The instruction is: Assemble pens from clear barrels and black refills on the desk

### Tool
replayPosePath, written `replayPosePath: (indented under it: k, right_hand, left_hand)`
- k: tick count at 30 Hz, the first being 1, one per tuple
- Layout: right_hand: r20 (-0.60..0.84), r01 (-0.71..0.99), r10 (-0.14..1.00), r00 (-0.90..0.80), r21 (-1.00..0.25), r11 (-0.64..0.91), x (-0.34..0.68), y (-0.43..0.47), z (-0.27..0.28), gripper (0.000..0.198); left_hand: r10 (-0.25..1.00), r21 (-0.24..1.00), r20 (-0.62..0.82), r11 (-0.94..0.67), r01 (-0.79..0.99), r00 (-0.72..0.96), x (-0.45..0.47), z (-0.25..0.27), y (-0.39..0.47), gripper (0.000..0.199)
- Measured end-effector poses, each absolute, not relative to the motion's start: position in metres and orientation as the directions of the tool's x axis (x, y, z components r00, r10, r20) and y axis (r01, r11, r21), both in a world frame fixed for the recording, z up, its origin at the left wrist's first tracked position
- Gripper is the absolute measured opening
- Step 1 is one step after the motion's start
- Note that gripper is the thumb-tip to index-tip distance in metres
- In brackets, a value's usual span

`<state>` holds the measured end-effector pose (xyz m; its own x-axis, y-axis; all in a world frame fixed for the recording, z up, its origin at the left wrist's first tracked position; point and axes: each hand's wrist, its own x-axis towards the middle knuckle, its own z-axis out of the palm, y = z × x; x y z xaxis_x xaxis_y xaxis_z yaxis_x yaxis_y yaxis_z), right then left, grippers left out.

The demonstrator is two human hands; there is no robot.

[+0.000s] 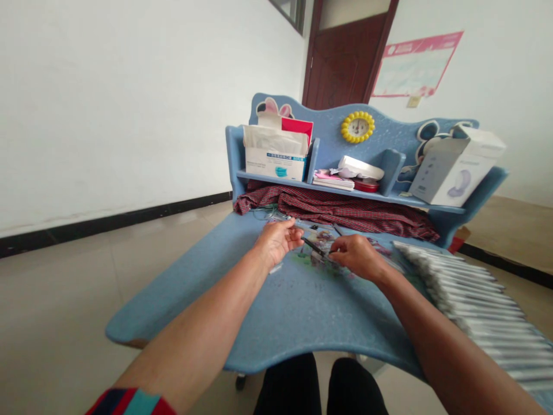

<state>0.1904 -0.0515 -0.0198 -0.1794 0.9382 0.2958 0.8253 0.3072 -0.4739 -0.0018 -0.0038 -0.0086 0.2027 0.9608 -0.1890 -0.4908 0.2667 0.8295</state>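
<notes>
My left hand (280, 241) is above the blue desk (259, 311), thumb up and fingers curled in; what they hold, if anything, I cannot make out. Just below it shows a small clear piece (275, 268). My right hand (358, 255) is closed on one end of a slim dark tool (314, 246), whose other end reaches to my left fingertips. The tool's exact kind is blurred. Beyond the hands, a small black piece (314, 227) lies on the desk's worn printed picture.
On the right lies a row of many slim, whitish wrapped sticks (488, 305). A checked cloth (345, 212) is bunched along the back, under a shelf with a mask box (276, 158), pink papers (332, 180), a red tin (366, 185) and a white carton (453, 167).
</notes>
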Motion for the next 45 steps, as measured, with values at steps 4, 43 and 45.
replayPosePath:
  k: [4, 43, 45]
  right_hand:
    - [0.287, 0.857, 0.912, -0.292, -0.344, 0.383, 0.183, -0.051, -0.029, 0.007]
    - [0.311, 0.480, 0.933, -0.182, -0.800, 0.360, 0.185, -0.050, -0.026, 0.025]
    - [0.311, 0.513, 0.931, -0.191, -0.777, 0.365, 0.183, -0.050, -0.026, 0.023]
  left_hand:
    - [0.962, 0.828, -0.167, 0.257, -0.499, 0.218, -0.002, -0.009, -0.003, 0.017]
    - [0.957, 0.872, -0.109, 0.221, -0.437, 0.267, -0.003, -0.012, -0.004, 0.015]
    - [0.957, 0.879, -0.111, 0.221, -0.423, 0.268, -0.002, -0.011, -0.005, 0.015]
